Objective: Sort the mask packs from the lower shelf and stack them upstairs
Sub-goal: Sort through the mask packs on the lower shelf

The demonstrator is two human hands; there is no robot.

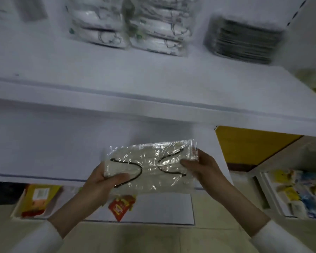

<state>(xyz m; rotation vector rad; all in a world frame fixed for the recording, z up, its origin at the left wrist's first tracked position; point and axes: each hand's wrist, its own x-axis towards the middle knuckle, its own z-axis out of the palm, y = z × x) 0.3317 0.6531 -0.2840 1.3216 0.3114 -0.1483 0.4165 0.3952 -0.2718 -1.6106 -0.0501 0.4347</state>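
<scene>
I hold one mask pack (150, 167) flat between both hands, in the air in front of the lower shelf (44, 143) and below the edge of the upper shelf (153, 77). My left hand (102, 181) grips its near left corner with the thumb laid on top, and my right hand (202, 167) pinches the right end the same way. The wrapper is loose, crinkled, glossy film, so I judge the main risk is that it slides under my thumbs as I lift, above all if I let go with one hand to reach up. The pack would then sag or drop towards the red packet (121, 207) lying below. The upper shelf's front lip sits between me and the stacks, and the pack could catch on it if I raise it too close. At the back stand two white stacks (128, 33) of wrapped masks, side by side, and a dark stack (244, 41) well to their right. This pack is pale with black ear loops, and I cannot tell for sure which pile it matches, so I could sort it wrongly. The white stacks look tall and slippery, so a careless push could topple them.
</scene>
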